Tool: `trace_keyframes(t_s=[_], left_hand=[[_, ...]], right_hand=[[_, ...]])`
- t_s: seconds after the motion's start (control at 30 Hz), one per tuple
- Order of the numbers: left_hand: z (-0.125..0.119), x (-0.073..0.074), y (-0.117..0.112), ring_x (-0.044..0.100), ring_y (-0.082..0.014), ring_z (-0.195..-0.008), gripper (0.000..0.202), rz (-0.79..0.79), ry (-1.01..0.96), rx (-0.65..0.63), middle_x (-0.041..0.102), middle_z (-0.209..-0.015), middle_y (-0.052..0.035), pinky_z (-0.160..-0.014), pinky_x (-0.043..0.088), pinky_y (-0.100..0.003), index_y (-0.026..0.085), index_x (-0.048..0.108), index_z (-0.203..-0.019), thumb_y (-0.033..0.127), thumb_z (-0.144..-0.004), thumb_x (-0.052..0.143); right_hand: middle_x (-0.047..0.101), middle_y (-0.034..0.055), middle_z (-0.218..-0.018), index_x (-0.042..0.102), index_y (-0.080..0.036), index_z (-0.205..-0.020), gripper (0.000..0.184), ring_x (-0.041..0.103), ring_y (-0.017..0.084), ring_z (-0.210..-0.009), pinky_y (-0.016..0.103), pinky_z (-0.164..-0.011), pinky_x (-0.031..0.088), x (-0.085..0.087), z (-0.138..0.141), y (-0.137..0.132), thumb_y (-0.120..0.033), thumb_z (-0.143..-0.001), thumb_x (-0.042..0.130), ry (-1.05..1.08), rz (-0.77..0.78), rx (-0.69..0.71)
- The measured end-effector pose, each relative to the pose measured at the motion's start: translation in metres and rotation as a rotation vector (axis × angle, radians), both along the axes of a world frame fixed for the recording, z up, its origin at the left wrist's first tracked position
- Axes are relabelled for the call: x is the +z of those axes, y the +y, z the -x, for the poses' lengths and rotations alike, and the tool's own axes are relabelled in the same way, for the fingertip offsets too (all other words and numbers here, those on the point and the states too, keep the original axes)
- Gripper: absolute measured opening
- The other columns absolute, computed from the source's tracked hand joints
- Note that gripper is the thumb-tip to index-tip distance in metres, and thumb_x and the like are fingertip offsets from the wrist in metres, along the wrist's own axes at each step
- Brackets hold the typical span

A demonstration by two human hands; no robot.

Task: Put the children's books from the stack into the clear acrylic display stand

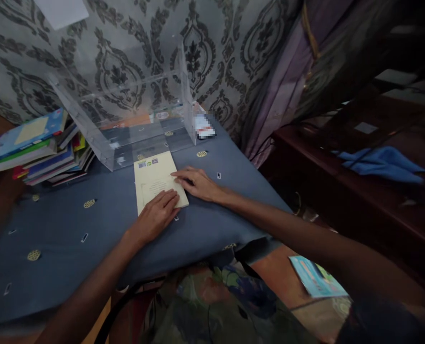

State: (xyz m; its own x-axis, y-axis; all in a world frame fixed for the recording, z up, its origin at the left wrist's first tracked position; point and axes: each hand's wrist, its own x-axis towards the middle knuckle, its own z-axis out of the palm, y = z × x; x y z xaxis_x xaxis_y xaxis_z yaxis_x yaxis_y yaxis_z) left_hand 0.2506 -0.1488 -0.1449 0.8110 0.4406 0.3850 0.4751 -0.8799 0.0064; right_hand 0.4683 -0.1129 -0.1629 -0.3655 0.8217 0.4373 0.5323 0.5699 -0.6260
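A cream-coloured book [155, 176] lies on the blue patterned tablecloth, with small printed text and a barcode near its far edge. My left hand [159, 215] rests flat across its near part, fingers stretched out and partly covering the print. At the book's right edge is my right hand [197, 184], its fingertips touching the cover and a gap showing between thumb and fingers. Just beyond the book stands a clear plastic stand [151, 126] with upright side panels.
To the left, several books [50, 148] are stacked unevenly. A partly blurred packet [204, 126] sits behind the stand's right side. A blue cloth [382, 162] lies on dark furniture at the right. On the floor is a light-blue booklet [314, 277]. Patterned curtain [219, 43] hangs behind the table.
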Motion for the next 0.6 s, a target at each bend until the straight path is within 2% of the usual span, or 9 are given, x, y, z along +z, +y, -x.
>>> trace_keyframes(t_s=[0.13, 0.23, 0.6], left_hand=[[0.0, -0.001, -0.001, 0.066, -0.0262, -0.115, 0.029, -0.04, -0.017, -0.02, 0.067, -0.124, -0.0155, -0.102, 0.055, -0.045, 0.012, 0.06, -0.121, 0.027, -0.102, 0.045], [0.0, 0.0, -0.001, 0.065, -0.0265, -0.117, 0.029, -0.027, -0.021, -0.024, 0.068, -0.123, -0.0158, -0.102, 0.055, -0.045, 0.012, 0.061, -0.122, 0.025, -0.101, 0.045], [-0.003, 0.005, -0.001, 0.065, -0.0259, -0.119, 0.027, -0.019, -0.014, -0.02, 0.07, -0.119, -0.0129, -0.102, 0.056, -0.045, 0.015, 0.062, -0.119, 0.021, -0.102, 0.041]], right_hand=[[0.077, 0.0029, -0.092, 0.065, -0.019, -0.125, 0.035, 0.068, 0.015, -0.08, 0.028, -0.078, 0.051, 0.003, -0.006, -0.025, -0.02, -0.094, 0.051, 0.176, 0.192, 0.045], [0.078, 0.0032, -0.089, 0.067, -0.016, -0.121, 0.033, 0.07, 0.015, -0.08, 0.027, -0.076, 0.052, 0.004, -0.008, -0.028, -0.019, -0.093, 0.05, 0.239, 0.278, 0.062], [0.078, 0.0026, -0.088, 0.068, -0.016, -0.119, 0.032, 0.07, 0.015, -0.079, 0.029, -0.077, 0.052, 0.009, -0.008, -0.028, -0.021, -0.09, 0.054, 0.223, 0.296, 0.049]])
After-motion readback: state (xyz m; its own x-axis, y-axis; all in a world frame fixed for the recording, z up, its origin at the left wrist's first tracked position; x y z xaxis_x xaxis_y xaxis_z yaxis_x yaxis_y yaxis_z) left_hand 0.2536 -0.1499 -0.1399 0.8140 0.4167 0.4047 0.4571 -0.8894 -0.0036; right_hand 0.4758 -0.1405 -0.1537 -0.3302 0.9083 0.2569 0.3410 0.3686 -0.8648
